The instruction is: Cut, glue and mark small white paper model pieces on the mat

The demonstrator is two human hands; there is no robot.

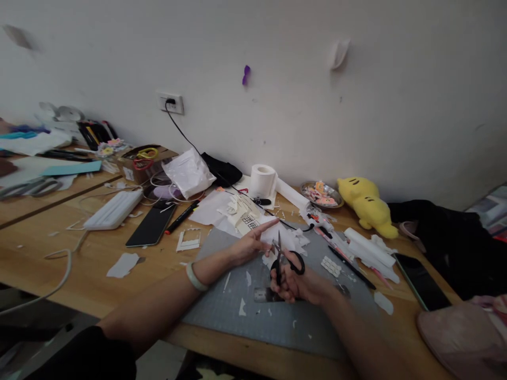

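My right hand (295,282) is wrapped round the black handles of a pair of scissors (279,258), whose parted blades point up and away from me. Close to the blades on the left is my left hand (251,245), its index finger stretched out and its thumb near a small pale piece. Whether that piece is pinched is too small to tell. Both hands are above a grey cutting mat (222,306) strewn with paper scraps. A metal ruler (263,295) lies partly under my right hand. Beyond my left hand is a printed paper sheet (246,219).
A paper roll (262,181), a metal dish (321,194) of small cut pieces and a yellow plush toy (366,206) stand by the wall. Phones lie left (151,226) and right (420,281). A white power strip (114,210) and cables are at the left.
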